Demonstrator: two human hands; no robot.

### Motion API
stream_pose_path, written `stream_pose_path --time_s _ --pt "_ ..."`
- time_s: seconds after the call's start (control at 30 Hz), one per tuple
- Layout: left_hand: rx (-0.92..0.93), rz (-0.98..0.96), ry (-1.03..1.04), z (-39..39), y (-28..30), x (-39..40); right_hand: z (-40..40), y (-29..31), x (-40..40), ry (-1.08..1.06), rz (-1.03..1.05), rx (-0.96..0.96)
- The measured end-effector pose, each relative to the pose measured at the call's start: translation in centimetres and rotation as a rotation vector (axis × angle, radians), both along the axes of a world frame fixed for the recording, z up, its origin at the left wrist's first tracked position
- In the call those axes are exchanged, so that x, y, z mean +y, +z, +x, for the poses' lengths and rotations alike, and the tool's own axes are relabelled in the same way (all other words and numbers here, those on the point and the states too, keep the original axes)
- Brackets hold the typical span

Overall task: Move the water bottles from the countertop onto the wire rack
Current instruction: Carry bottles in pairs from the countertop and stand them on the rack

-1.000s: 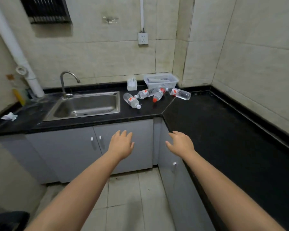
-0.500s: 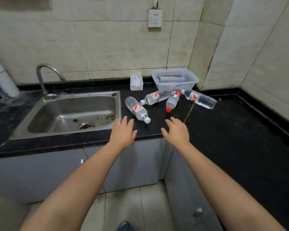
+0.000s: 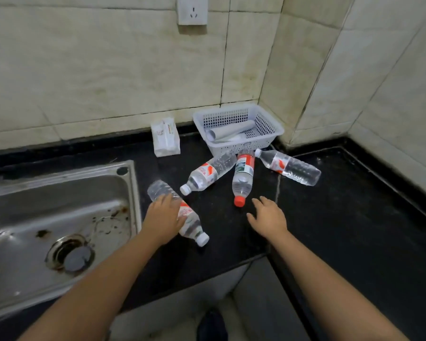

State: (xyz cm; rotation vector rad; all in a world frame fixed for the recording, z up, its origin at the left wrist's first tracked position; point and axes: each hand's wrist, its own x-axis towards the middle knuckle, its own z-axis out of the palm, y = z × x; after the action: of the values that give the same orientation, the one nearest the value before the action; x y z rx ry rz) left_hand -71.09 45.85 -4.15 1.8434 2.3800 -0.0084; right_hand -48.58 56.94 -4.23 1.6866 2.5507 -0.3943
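Black countertop [image 3: 354, 230] carries four bottles lying near its back corner. Your left hand [image 3: 163, 219] rests on the nearest bottle [image 3: 190, 221], apparently starting a grasp; your right hand [image 3: 268, 216] hovers spread beside the red-capped bottle [image 3: 242, 178].

Soft, even indoor light fills the scene, with only faint shadows. The steel sink [image 3: 59, 217] shows dull sheen and the black table [image 3: 354, 230] reads very dark. Wide-angle distortion bends the tile lines toward the edges. Detail is slightly soft throughout, as if compressed.
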Motion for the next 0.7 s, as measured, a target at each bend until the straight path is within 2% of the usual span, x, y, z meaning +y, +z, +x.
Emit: stream_pose_path --time_s 0.13,0.3,0.4,0.47,0.53,0.6,0.7 --pt "-0.028 -0.054 -0.133 -3.2 -1.1 2.3 -1.7 -0.4 7.6 0.187 0.038 -0.135" --pt "-0.081 -0.331 -0.332 -4.9 -1.4 3.9 -4.1 -0.4 13.7 0.541 0.076 -0.341" --pt "-0.073 -0.372 -0.401 -5.5 -1.3 5.2 -5.0 -0.8 15.3 0.690 0.072 -0.451" --pt "-0.106 -0.327 -0.440 -5.8 -1.3 6.2 -5.1 -0.6 16.2 0.757 0.072 -0.457" --pt "-0.062 -0.249 -0.543 -5.7 -1.4 6.9 -5.0 -0.5 16.6 0.797 0.081 -0.368" --pt "-0.006 -0.257 -0.522 -6.0 -2.0 7.3 -5.1 -0.6 16.1 0.773 0.063 -0.255" --pt "0.028 -0.160 -0.493 -4.6 -2.4 7.3 -5.4 -0.4 13.6 0.603 0.031 -0.353"
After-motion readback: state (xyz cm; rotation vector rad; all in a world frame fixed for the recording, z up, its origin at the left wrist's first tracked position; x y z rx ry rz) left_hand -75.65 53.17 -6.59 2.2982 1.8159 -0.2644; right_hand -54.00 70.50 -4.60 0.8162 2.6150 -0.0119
